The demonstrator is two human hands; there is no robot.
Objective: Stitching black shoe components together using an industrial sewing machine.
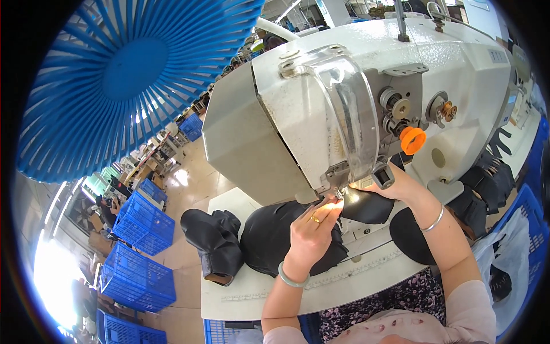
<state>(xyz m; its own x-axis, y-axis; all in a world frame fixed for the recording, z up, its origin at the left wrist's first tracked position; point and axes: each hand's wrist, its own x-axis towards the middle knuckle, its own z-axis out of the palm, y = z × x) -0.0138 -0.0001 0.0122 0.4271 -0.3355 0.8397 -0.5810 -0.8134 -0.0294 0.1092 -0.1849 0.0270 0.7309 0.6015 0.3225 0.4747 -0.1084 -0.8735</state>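
Under the head of a white sewing machine (321,114), both my hands meet close to the lit needle area. My left hand (312,229), with a ring and a bangle, has its fingers pressed together on the edge of a black leather piece (266,238) that spreads to its left. My right hand (398,182) reaches in from the right, its fingertips by the needle and resting at a black leather flap (369,207). Machine parts cover some of its fingers. Whether flap and piece are joined, I cannot tell.
A black boot-shaped leather piece (213,243) lies at the table's left. More black pieces (487,180) are stacked at right, near a blue crate (533,218) with a plastic bag. A blue fan (134,69) looms upper left; blue crates (137,278) stand on the floor.
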